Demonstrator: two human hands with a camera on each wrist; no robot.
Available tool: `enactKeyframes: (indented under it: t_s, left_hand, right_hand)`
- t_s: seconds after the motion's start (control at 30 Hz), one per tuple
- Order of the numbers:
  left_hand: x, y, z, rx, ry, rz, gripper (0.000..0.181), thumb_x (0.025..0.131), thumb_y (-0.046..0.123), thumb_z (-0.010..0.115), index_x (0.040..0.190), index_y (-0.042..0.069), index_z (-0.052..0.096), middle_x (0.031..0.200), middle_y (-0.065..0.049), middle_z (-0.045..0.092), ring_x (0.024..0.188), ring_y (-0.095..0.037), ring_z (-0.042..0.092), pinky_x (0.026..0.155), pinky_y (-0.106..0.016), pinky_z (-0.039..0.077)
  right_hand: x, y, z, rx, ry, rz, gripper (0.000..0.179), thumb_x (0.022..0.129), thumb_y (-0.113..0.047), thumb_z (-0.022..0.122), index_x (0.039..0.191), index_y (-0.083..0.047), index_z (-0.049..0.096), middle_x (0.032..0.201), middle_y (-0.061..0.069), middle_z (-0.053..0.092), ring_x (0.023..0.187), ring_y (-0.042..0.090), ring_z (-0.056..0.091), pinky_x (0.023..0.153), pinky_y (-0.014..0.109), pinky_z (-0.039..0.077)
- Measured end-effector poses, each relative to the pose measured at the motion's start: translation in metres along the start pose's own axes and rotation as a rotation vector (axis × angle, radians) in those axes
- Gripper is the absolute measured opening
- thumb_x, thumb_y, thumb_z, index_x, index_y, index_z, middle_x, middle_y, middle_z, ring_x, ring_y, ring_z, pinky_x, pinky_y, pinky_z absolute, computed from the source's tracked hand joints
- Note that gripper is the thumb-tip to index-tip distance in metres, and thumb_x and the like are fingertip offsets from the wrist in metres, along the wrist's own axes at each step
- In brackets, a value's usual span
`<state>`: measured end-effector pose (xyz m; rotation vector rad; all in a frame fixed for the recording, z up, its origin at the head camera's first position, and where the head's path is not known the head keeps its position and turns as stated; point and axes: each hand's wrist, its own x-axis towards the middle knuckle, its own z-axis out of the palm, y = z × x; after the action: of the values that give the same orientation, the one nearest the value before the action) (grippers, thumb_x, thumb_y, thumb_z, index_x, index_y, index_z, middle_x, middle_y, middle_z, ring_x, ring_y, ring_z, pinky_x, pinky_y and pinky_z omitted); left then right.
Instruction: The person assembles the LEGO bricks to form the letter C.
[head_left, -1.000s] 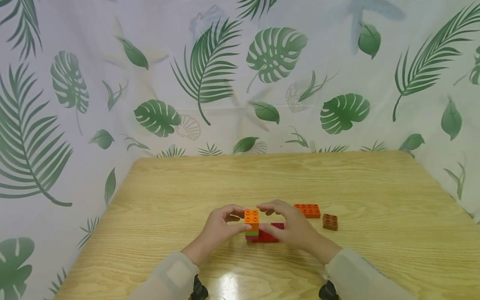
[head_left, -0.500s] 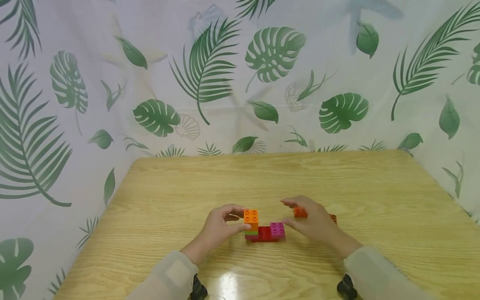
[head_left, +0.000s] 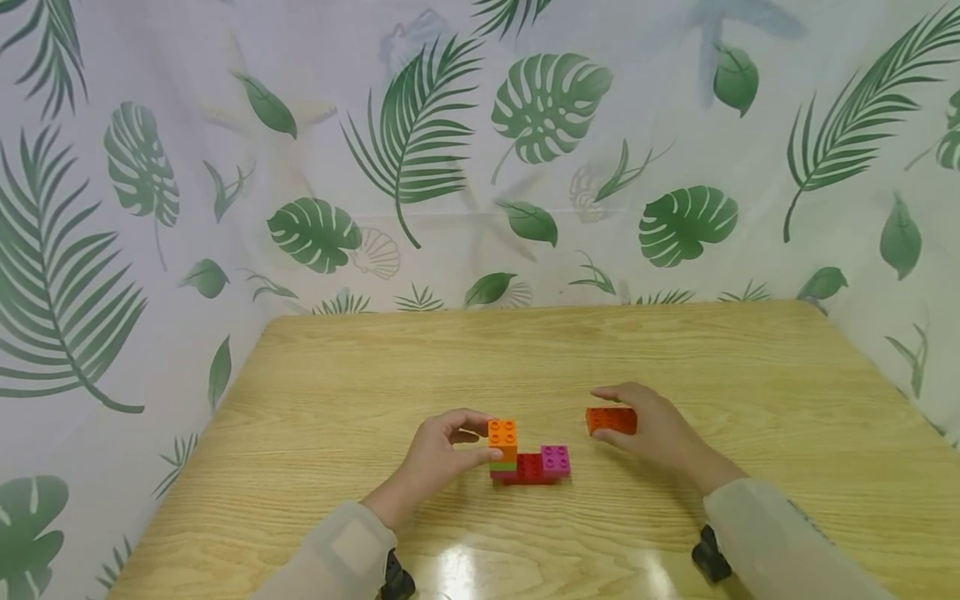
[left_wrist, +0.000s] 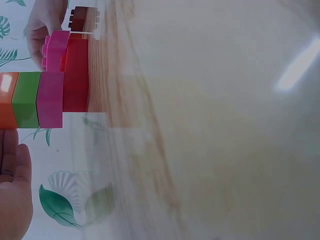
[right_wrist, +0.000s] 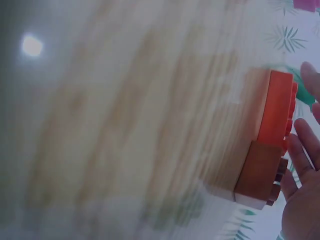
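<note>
My left hand (head_left: 442, 454) pinches the orange building brick (head_left: 502, 432) on top of a small stack, thumb on its near face. Under it, a green brick (left_wrist: 26, 100) and a magenta brick (left_wrist: 50, 100) sit on the left end of a long red brick (head_left: 529, 468). A pink brick (head_left: 556, 460) is fixed on the red brick's right end. My right hand (head_left: 660, 429) hovers at an orange-red brick (head_left: 600, 421), thumb in front and fingers behind, spread apart. The brown brick (right_wrist: 258, 172) beside it is hidden by that hand in the head view.
All the bricks are on a wood-grain table (head_left: 337, 367). A white cloth with green leaves (head_left: 450, 167) hangs behind it and at the sides. A black wrist device (head_left: 710, 554) shows below the right sleeve.
My right hand has left the stack and moved right to the orange-red brick, uncovering the pink brick. My left hand stays on the orange brick.
</note>
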<state>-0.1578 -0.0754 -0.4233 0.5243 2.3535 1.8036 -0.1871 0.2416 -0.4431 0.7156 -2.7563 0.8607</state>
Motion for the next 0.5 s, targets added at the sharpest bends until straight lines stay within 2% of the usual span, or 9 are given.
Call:
enactKeyframes:
  t_s: [0.17, 0.5]
  left_hand:
    - [0.002, -0.007, -0.001, 0.005, -0.004, 0.022, 0.031, 0.081, 0.013, 0.077, 0.109, 0.005, 0.068, 0.108, -0.007, 0.065, 0.102, -0.030, 0.061, 0.089, -0.041, 0.049]
    - [0.001, -0.005, -0.002, 0.000, -0.003, 0.025, 0.030, 0.081, 0.014, 0.078, 0.108, 0.005, 0.068, 0.108, -0.007, 0.065, 0.102, -0.032, 0.060, 0.090, -0.043, 0.048]
  right_hand:
    - [0.002, 0.008, -0.001, 0.001, -0.051, 0.040, 0.054, 0.080, -0.020, 0.079, 0.127, -0.003, 0.059, 0.124, 0.017, 0.058, 0.112, 0.036, 0.054, 0.094, 0.052, 0.042]
    - [0.003, 0.013, -0.001, -0.027, -0.092, 0.062, 0.044, 0.081, -0.017, 0.078, 0.119, -0.003, 0.063, 0.115, 0.015, 0.062, 0.102, 0.032, 0.058, 0.088, 0.049, 0.046]
